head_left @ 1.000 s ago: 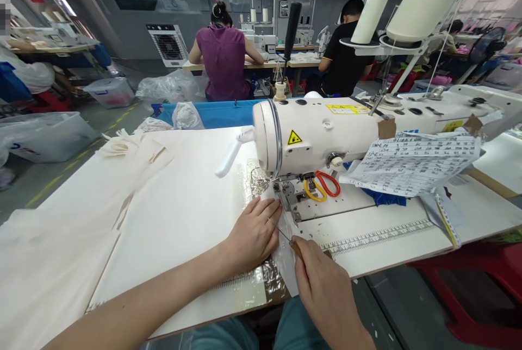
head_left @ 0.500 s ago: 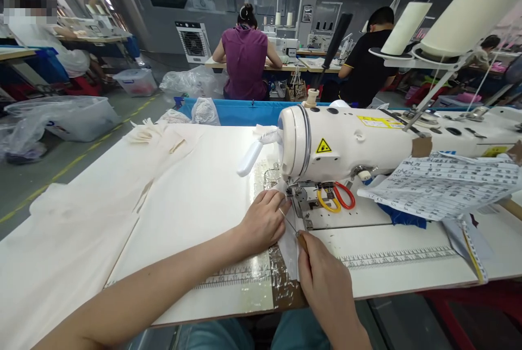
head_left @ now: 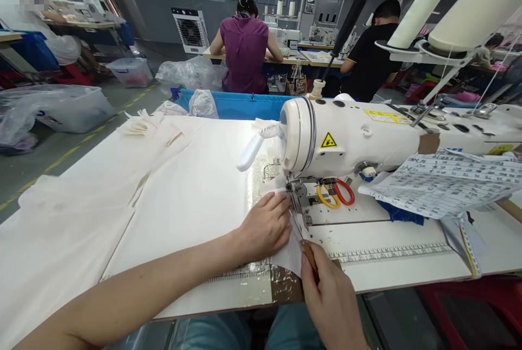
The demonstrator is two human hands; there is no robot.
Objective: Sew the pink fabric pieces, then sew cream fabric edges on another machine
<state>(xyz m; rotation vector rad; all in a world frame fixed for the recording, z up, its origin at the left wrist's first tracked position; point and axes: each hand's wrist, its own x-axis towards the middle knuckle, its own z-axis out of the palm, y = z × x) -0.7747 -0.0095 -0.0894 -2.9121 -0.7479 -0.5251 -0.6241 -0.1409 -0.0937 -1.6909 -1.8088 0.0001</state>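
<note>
My left hand [head_left: 267,225] is on a piece of white fabric [head_left: 287,257], its fingers bent and close together, holding the cloth down just in front of the needle area. Part of the fabric is hidden beneath that hand. In my closed right hand [head_left: 332,298] is an awl with a wooden handle [head_left: 310,257]. Its thin metal shaft [head_left: 297,224] slants up and left over the fabric, toward the presser foot [head_left: 289,186]. The white sewing machine [head_left: 342,135] stands over the cloth; its needle is too small to make out.
Scissors with yellow and red handles [head_left: 335,193] lie under the machine arm. Printed paper [head_left: 444,184] hangs at the right. Pale cut fabric [head_left: 77,214] covers the table's left side. Thread cones [head_left: 416,18] stand above. Co-workers, one in a purple top [head_left: 245,54], sit beyond.
The awl has shifted slightly down and right with my right hand, and its shaft shows more clearly. My left hand lies flatter, and the fabric spreads wider below it. The view has tilted slightly.
</note>
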